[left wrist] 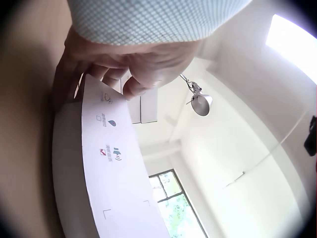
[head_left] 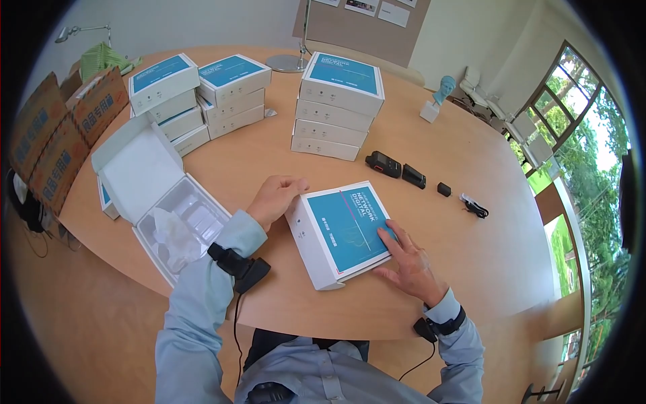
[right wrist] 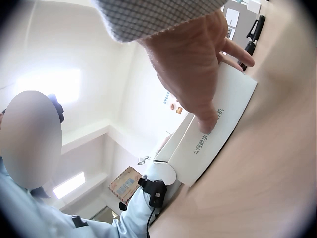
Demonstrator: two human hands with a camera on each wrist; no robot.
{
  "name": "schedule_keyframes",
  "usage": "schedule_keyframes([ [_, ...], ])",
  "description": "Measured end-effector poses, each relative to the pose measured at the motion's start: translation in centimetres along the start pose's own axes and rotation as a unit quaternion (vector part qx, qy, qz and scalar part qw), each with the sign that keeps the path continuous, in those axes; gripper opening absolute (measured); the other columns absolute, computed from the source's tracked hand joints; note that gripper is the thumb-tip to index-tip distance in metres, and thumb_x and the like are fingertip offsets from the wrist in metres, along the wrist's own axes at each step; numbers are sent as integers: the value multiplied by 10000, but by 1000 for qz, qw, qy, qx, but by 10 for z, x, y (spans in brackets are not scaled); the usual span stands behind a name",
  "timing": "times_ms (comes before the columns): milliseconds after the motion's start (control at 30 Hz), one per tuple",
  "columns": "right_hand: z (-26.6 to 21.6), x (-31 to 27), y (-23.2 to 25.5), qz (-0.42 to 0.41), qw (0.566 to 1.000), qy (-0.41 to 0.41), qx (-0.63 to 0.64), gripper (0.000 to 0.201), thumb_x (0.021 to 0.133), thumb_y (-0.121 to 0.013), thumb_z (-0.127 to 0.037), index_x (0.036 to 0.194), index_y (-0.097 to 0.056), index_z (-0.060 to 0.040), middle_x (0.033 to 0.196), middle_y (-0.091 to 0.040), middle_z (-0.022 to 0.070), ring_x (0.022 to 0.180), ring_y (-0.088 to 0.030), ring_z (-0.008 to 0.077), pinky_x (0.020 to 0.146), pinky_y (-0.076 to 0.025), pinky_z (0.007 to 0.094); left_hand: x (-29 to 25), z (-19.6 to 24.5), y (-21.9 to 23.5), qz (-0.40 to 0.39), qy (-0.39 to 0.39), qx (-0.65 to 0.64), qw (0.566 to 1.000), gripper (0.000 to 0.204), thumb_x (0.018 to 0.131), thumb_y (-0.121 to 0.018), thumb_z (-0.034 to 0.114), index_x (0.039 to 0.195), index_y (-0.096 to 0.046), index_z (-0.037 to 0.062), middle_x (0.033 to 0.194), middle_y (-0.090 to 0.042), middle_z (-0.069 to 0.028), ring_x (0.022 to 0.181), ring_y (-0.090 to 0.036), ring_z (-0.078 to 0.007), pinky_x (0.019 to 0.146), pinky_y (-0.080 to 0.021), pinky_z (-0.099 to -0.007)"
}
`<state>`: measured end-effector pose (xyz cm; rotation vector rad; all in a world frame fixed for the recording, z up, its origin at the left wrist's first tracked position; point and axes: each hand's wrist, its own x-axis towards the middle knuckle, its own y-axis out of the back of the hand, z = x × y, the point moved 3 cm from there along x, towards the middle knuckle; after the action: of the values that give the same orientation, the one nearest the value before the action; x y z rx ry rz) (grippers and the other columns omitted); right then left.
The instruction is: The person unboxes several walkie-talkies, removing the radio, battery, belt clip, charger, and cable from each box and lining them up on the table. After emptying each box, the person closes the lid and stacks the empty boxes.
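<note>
A white box with a blue top printed "NETWORK DIGITAL" (head_left: 350, 225) lies on the table in front of the person. At its far left corner the left hand (head_left: 274, 200) grips the edge; in the left wrist view its fingers curl around the end of the box (left wrist: 116, 153). The right hand (head_left: 412, 266) holds the near right side, fingers over the top. In the right wrist view its thumb (right wrist: 205, 119) presses on the side panel with printed characters. A narrow gap shows along the lid there. Beside the left forearm stands an open white box (head_left: 219, 215) with a clear plastic tray and a crumpled bag.
Stacks of similar boxes (head_left: 330, 111) stand at the back and left (head_left: 232, 94). To the right lie a black handheld radio (head_left: 383, 163), a black battery-like block (head_left: 414, 176), a small black cube (head_left: 444, 189) and a coiled cable (head_left: 476, 207). Cardboard cartons (head_left: 67, 148) stand far left.
</note>
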<state>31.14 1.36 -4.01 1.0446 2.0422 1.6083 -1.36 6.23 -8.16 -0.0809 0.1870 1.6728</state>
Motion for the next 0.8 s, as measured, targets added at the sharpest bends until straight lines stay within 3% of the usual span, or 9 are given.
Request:
schedule_keyframes([
  [100, 10, 0, -4, 29, 999, 7, 40, 752, 845, -830, -259, 1484, -490, -54, 1574, -397, 222, 1313, -537, 450, 1035, -525, 471, -3, 3, -3, -30, -12, 21, 999, 382, 1034, -621, 395, 1092, -740, 36, 998, -696, -54, 889, -607, -135, 830, -482, -311],
  [167, 25, 3, 0, 37, 994, 17, 103, 740, 864, -817, -277, 1487, -488, -51, 1574, -408, 216, 1318, -543, 431, 1047, -518, 457, -3, 9, -2, -92, -59, -61, 992, 461, 1035, -619, 425, 1222, -720, 16, 1064, -716, -49, 1073, -619, -156, 1027, -438, -334],
  [233, 41, 5, 1, 47, 985, 28, 165, 729, 883, -804, -296, 1491, -486, -48, 1574, -418, 211, 1324, -549, 411, 1058, -511, 444, -12, 24, -2, -109, -101, -85, 985, 483, 1021, -638, 432, 1256, -700, 15, 1111, -702, -53, 1109, -611, -158, 1027, -447, -339],
  [300, 55, 6, -2, 25, 929, 15, 369, 696, 936, -763, -365, 1493, -495, -44, 1509, -523, 162, 1303, -581, 304, 1065, -500, 412, -18, 34, -2, -127, -146, -105, 975, 512, 1007, -658, 438, 1290, -681, 13, 1158, -689, -56, 1144, -602, -160, 1028, -456, -344],
  [400, 69, 5, -5, -68, 870, -62, 485, 685, 967, -714, -447, 1481, -519, -39, 1410, -610, 100, 1247, -591, 207, 1060, -493, 390, -25, 47, 4, -160, -230, -81, 956, 674, 917, -771, 437, 1410, -580, 18, 1290, -631, -67, 1202, -578, -173, 965, -500, -329],
  [500, 87, 7, -26, -73, 863, -63, 496, 691, 971, -695, -495, 1466, -541, -38, 1341, -650, 72, 1207, -603, 175, 1051, -495, 389, -39, 68, 4, -221, -253, -98, 937, 843, 836, -875, 282, 1519, -442, 43, 1399, -552, -81, 1251, -563, -199, 1042, -493, -331],
  [600, 87, 11, -35, -124, 881, -58, 453, 708, 966, -684, -535, 1446, -562, -30, 1346, -647, 79, 1208, -611, 199, 1062, -491, 404, -42, 69, 5, -208, -184, -106, 955, 904, 766, -910, 139, 1526, -428, 55, 1445, -524, -79, 1287, -557, -210, 1062, -480, -336],
  [733, 61, 14, -23, -112, 898, -82, 416, 764, 958, -684, -559, 1479, -524, -24, 1386, -622, 96, 1250, -596, 230, 1097, -467, 417, -35, 63, 6, -186, -197, -79, 959, 890, 757, -910, 122, 1515, -448, 65, 1448, -530, -81, 1218, -604, -207, 1018, -502, -332],
  [800, 39, 17, 4, 30, 856, 2, 516, 820, 956, -691, -554, 1532, -457, -20, 1443, -583, 120, 1289, -578, 260, 1130, -438, 420, -38, 65, 4, -186, -192, -79, 960, 894, 754, -913, 123, 1514, -448, 61, 1446, -531, -78, 1204, -610, -203, 1006, -508, -326],
])
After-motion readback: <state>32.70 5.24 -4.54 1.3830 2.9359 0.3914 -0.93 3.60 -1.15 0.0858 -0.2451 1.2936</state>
